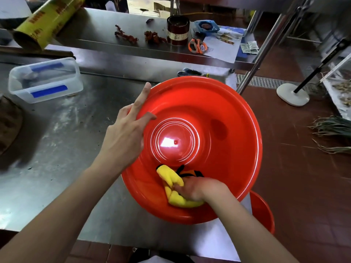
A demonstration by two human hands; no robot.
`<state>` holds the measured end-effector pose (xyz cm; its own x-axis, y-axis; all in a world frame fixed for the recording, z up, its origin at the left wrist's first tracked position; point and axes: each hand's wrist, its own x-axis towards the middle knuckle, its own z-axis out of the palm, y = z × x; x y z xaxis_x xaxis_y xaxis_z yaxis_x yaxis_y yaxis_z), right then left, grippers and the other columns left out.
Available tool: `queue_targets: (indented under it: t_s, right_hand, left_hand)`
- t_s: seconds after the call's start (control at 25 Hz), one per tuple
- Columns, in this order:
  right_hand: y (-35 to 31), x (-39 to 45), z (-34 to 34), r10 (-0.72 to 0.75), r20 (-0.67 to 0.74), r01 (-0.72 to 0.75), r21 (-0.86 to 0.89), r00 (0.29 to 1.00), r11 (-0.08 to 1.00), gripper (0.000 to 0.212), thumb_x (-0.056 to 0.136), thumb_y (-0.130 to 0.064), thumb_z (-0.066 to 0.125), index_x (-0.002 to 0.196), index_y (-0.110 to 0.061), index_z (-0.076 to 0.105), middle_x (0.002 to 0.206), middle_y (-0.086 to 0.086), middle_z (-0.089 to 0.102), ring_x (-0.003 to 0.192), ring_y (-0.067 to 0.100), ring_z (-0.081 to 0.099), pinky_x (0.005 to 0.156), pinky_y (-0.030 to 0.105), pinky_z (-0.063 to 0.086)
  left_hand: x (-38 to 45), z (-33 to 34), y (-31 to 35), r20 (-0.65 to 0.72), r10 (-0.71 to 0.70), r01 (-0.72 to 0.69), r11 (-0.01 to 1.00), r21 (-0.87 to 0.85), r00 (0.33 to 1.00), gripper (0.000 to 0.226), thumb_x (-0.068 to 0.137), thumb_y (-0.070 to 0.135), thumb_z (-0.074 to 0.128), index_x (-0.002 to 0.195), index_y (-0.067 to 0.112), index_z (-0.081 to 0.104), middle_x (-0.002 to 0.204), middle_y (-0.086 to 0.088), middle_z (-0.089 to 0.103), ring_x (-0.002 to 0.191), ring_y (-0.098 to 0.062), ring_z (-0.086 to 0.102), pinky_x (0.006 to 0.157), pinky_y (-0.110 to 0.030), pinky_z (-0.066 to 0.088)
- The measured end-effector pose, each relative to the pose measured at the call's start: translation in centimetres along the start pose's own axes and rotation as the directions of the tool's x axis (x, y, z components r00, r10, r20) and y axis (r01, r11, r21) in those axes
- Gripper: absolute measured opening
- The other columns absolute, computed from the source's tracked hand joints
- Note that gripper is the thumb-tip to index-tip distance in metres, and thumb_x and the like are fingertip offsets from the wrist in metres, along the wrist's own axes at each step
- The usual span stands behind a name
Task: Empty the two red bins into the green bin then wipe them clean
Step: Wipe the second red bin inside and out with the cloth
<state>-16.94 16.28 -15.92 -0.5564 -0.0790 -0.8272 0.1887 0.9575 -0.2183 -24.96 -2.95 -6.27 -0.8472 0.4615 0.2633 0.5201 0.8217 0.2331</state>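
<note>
A clear lidded container (pixel 45 79) sits on the steel table (pixel 62 149); orange scissors (pixel 197 46) and a dark tin (pixel 178 30) occupy the shelf (pixel 106 29).

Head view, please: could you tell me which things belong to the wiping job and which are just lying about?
In use: red bin; yellow cloth; left hand; right hand; second red bin.

Lying about: clear plastic container; orange scissors; dark tin; dried chillies; yellow roll.

You stand at a stainless steel table (pixel 57 149) with a raised steel shelf (pixel 106 35) behind it. Right of you, red-brown floor tiles (pixel 303 168) run to a metal drain grate (pixel 260 82) and a white stand base (pixel 293 93).
</note>
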Motion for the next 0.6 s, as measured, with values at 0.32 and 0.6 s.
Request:
queue_targets:
  t_s: [0.32, 0.6]
  right_hand:
    - [1.0, 6.6, -2.4, 0.168, 0.024, -0.17, 0.189, 0.985, 0.967, 0.069, 0.067, -0.089, 0.053, 0.09, -0.027, 0.074, 0.07, -0.03, 0.069, 0.109, 0.019, 0.067, 0.097, 0.031, 0.043]
    - [-1.1, 4.8, -4.1, 0.075, -0.035, -0.071, 0.102, 0.997, 0.992, 0.012, 0.105, -0.029, 0.05, 0.113, -0.023, 0.044, 0.148, 0.013, 0.051, 0.115, 0.021, 0.052, 0.109, 0.042, 0.038]
  left_hand:
    - [0.9, 0.4, -0.2, -0.011, -0.003, 0.003, 1.0, 0.003, 1.0, 0.051, 0.084, -0.001, 0.067, 0.124, 0.029, 0.061, 0.169, 0.014, -0.009, 0.138, -0.031, 0.032, 0.063, -0.042, 0.059]
    - [1.0, 1.0, -0.7, -0.139, -0.099, 0.099, 0.995, -0.002, 0.985, 0.063, 0.083, -0.005, 0.067, 0.138, 0.024, 0.057, 0.169, -0.011, 0.012, 0.137, -0.04, 0.033, 0.097, -0.048, 0.049]
